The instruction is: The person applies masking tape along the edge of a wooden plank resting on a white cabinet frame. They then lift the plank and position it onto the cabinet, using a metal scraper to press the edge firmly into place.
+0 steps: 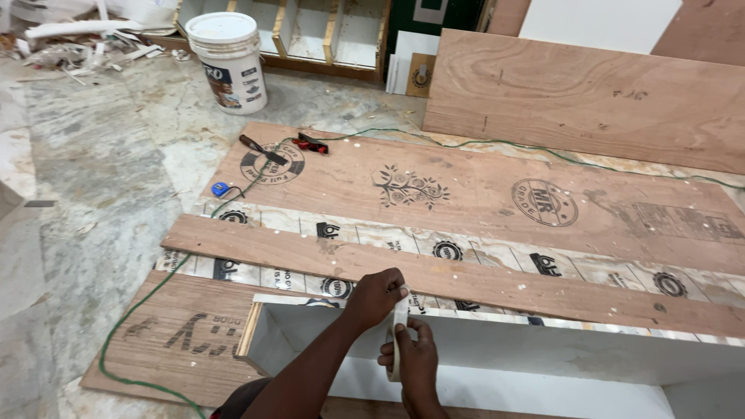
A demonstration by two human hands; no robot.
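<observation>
both hands meet at the top edge of a white cabinet panel (497, 345): the left hand (374, 296) pinches the free end of a masking tape roll (396, 341) held by the right hand (415, 361); plywood sheets (481, 194) cover the floor beside a white bucket (230, 62)

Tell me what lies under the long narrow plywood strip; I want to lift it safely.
The plywood strip rests on a pale printed sheet, showing along both edges, over larger plywood sheets. Anything directly beneath the strip is covered.

Carpentry workshop — plywood sheets (466, 194) on floor, white cabinet carcass (497, 349), paint bucket (229, 62), scraps
</observation>
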